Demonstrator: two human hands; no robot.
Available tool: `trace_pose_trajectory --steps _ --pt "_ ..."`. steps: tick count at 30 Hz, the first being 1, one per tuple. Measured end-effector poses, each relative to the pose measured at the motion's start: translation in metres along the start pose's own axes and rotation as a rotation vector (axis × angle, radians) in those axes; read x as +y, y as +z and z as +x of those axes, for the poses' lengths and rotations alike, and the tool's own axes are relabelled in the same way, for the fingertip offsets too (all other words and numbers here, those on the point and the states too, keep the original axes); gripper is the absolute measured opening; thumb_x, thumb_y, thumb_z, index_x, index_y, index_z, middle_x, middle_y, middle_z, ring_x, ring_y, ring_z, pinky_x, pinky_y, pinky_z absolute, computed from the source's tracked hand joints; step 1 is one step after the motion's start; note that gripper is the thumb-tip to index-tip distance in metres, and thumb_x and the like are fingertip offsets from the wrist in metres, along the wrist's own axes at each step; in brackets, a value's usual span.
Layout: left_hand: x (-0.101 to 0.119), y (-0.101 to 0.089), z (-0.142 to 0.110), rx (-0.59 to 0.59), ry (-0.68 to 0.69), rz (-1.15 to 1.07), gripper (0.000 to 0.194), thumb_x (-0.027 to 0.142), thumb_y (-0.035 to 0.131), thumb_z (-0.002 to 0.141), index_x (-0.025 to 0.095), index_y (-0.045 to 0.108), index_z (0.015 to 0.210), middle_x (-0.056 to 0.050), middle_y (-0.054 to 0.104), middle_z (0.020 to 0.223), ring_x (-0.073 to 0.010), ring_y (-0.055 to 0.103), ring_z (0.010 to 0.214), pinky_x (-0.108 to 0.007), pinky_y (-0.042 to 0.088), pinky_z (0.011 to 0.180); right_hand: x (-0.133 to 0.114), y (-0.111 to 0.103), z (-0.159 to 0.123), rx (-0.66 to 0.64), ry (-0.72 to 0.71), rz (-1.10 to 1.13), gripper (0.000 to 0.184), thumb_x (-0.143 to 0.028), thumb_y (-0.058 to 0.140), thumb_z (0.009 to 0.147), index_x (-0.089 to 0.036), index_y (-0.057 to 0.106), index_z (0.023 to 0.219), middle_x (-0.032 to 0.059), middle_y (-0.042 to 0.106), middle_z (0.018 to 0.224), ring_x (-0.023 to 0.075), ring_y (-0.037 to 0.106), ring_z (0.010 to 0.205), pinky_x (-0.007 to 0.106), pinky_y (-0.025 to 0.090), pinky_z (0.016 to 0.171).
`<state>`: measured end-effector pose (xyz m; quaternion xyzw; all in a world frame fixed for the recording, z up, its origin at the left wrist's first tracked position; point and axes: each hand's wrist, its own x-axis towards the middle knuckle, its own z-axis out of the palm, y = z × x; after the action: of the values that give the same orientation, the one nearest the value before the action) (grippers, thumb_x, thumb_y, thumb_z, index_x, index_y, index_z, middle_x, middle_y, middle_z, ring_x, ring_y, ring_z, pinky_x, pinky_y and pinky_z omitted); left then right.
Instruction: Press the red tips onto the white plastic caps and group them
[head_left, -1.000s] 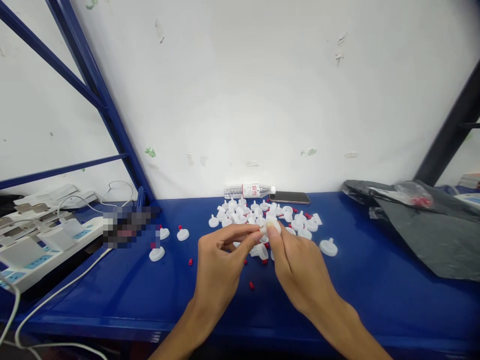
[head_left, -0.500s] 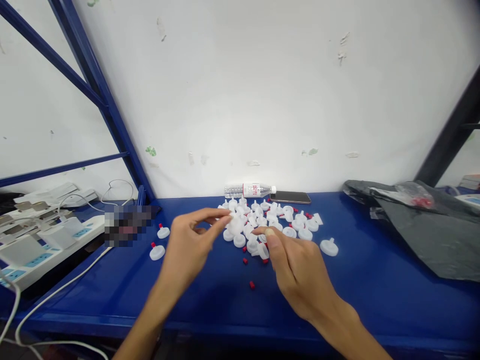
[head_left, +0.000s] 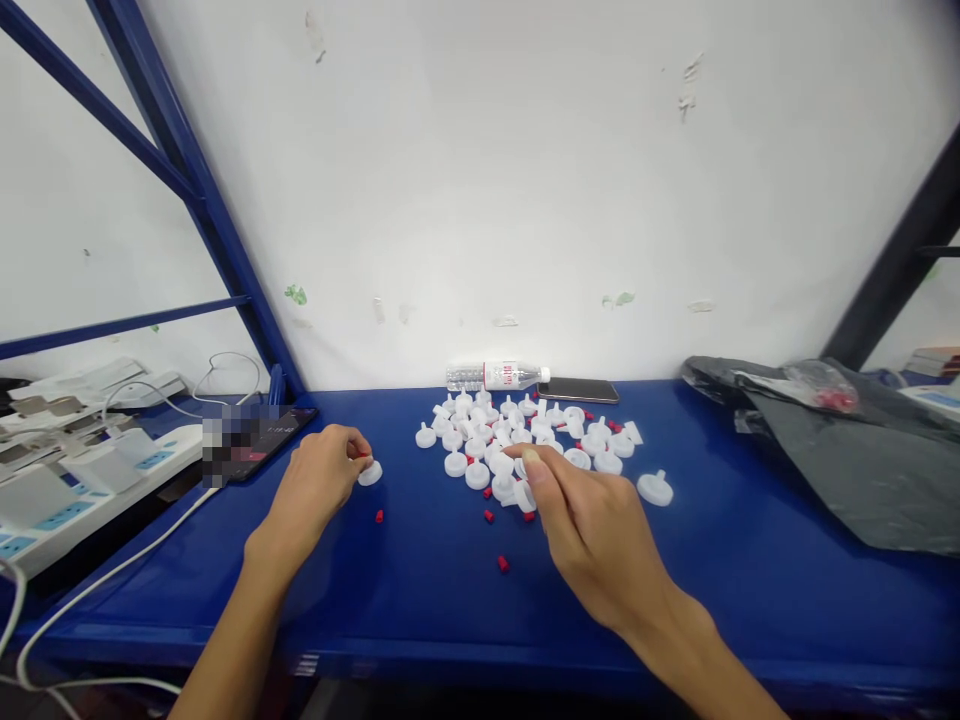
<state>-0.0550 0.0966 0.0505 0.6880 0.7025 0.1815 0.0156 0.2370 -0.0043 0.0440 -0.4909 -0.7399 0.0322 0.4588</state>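
Observation:
My left hand [head_left: 319, 485] is at the left of the blue table, its fingertips pinched on the red top of a white round plastic cap [head_left: 370, 474] with a spout. The cap's base is at table level. My right hand [head_left: 592, 525] rests over the near right side of a pile of white spouted caps [head_left: 478, 474], its thumb pressed against the index finger. Anything in that pinch is hidden. Small red tips [head_left: 503, 564] lie in front of the pile, and another red tip [head_left: 379, 516] lies near my left hand.
A clear plastic bottle [head_left: 499, 376] and a dark phone [head_left: 579, 390] lie behind the pile. White power strips [head_left: 97, 490] and cables run along the left. A grey plastic bag [head_left: 840, 470] covers the right side. One white cap [head_left: 655, 488] sits apart at right.
My left hand has moved left from the pile to the table's left side, and now covers the spot where two red-tipped caps stood. My right hand has hardly moved.

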Motion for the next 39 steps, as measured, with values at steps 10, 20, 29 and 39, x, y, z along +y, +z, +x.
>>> trace_pose_trajectory --steps 10,20,29,39 --pt "0.024 -0.019 -0.019 0.035 0.007 0.102 0.024 0.039 0.062 0.087 0.021 0.070 0.102 -0.009 0.077 0.101 -0.0287 0.071 0.091 -0.032 0.045 0.068 0.002 0.003 0.001 0.023 0.001 -0.038 0.039 -0.034 0.038 0.107 -0.020 0.072 0.117 0.0001 0.071 0.068 0.0139 0.063 0.052 0.025 0.033 0.053" --pt "0.024 0.006 -0.025 -0.382 -0.050 0.020 0.008 0.014 0.059 0.077 0.020 0.064 0.074 -0.002 0.069 0.061 -0.0180 0.067 0.052 -0.023 0.039 0.045 0.005 0.005 0.000 0.032 0.021 -0.109 0.032 -0.034 0.045 0.104 -0.024 0.073 0.116 -0.0036 0.069 0.061 0.0136 0.061 0.048 0.026 0.033 0.053" --pt "0.036 0.003 -0.026 -0.313 0.076 0.181 0.022 0.008 0.056 0.077 0.019 0.072 0.087 -0.009 0.076 0.088 -0.0252 0.070 0.081 -0.031 0.045 0.065 0.016 0.005 0.004 -0.238 0.173 -0.384 0.024 -0.033 0.060 0.098 -0.026 0.071 0.118 0.0038 0.074 0.098 0.0215 0.071 0.080 0.029 0.039 0.059" --pt "0.070 -0.022 -0.036 -0.138 0.189 -0.125 0.021 0.033 0.056 0.088 0.022 0.074 0.091 -0.004 0.077 0.086 -0.0225 0.071 0.077 -0.030 0.050 0.066 0.021 0.006 0.003 -0.336 0.129 -0.531 0.014 -0.032 0.065 0.096 -0.025 0.073 0.105 0.0044 0.069 0.099 0.0202 0.069 0.074 0.029 0.035 0.053"
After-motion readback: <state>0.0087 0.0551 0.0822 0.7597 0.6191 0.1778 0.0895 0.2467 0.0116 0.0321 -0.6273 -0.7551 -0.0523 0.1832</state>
